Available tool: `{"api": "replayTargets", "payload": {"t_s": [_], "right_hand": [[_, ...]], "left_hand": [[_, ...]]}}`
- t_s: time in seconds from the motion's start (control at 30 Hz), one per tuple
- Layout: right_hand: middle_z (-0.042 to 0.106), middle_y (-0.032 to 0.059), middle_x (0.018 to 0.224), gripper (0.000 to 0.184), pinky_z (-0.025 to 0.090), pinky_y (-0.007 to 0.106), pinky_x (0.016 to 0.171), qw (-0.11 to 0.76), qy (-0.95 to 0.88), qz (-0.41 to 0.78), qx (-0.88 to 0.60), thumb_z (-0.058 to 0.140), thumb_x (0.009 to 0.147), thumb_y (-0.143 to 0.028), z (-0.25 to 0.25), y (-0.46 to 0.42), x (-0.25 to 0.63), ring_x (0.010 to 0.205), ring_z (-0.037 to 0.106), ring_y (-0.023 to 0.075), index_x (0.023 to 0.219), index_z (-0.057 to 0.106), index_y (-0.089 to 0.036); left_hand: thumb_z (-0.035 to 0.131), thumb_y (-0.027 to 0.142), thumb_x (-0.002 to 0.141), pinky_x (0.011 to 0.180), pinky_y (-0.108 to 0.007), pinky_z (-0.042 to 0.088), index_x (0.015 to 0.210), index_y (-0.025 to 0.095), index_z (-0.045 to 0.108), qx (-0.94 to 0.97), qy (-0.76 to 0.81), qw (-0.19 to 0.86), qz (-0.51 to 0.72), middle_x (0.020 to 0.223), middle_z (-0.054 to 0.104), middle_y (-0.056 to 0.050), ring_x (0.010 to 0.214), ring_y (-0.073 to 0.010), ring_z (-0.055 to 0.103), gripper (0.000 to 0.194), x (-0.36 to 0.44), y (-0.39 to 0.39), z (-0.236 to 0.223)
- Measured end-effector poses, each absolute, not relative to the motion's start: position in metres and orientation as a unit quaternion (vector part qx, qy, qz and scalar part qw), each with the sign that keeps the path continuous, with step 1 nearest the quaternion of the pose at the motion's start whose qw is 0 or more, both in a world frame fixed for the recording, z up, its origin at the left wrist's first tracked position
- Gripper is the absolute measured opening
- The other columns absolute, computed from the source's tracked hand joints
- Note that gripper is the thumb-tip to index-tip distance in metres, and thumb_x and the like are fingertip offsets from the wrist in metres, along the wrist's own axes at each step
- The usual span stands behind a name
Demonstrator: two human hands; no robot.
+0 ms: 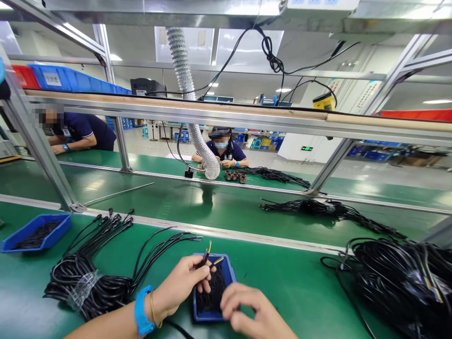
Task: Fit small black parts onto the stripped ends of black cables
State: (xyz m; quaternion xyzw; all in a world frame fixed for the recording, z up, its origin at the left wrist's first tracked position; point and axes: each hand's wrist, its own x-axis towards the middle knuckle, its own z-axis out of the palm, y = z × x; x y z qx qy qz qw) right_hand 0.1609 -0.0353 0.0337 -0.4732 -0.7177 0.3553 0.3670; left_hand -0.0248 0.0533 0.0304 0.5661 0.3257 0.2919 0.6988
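My left hand point(187, 282), with a blue band and a yellow bangle at the wrist, is closed on black cables point(205, 258). Their stripped ends show yellow wires and point up and to the right. Beneath that hand is a blue bin point(229, 268) of small black pieces point(215, 287), too small to make out. At the bin's right edge my right hand point(249, 308) is slightly blurred, its fingers bent and the thumb a little apart. I see nothing in it.
A tied cable bundle point(95, 287) lies left, beside another blue bin point(60, 230). A large cable heap point(391, 287) fills the right; more cables point(318, 207) lie beyond the metal rail point(247, 239). A flexible duct point(192, 117) hangs centrally. Two people point(84, 132) lean over benches opposite.
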Motion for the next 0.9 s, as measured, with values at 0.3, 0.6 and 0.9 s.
{"api": "replayTargets", "payload": {"t_s": [0.3,0.6,0.9], "right_hand": [[0.076,0.0031,0.078,0.022,0.051,0.032,0.073,0.169,-0.745,0.025,-0.645,0.077,0.071,0.0,-0.027,0.02,0.113,0.083,0.07,0.0252,0.068,0.075,-0.022],[0.075,0.0064,0.093,0.018,0.053,0.028,0.073,0.221,-0.705,0.006,-0.674,0.062,0.089,-0.007,-0.022,0.001,0.127,0.085,0.071,0.0218,0.094,0.074,-0.02],[0.071,0.004,0.083,0.019,0.052,0.021,0.061,0.272,-0.703,0.024,-0.657,0.057,0.09,-0.007,-0.031,-0.003,0.127,0.068,0.071,0.0163,0.086,0.07,-0.019]], "left_hand": [[0.063,0.041,0.073,0.058,-0.025,0.036,0.07,0.012,0.064,0.507,0.301,0.76,0.274,0.07,0.058,-0.003,0.063,-0.0119,0.048,0.029,-0.024,0.054,0.022],[0.065,0.026,0.068,0.066,-0.027,0.043,0.092,0.01,0.07,0.568,0.307,0.723,0.247,0.078,0.063,-0.004,0.064,-0.012,0.053,0.029,-0.026,0.056,0.03],[0.064,0.02,0.065,0.062,-0.024,0.042,0.086,0.009,0.075,0.532,0.298,0.759,0.227,0.076,0.065,-0.005,0.059,-0.0097,0.053,0.026,-0.027,0.059,0.033]]}}
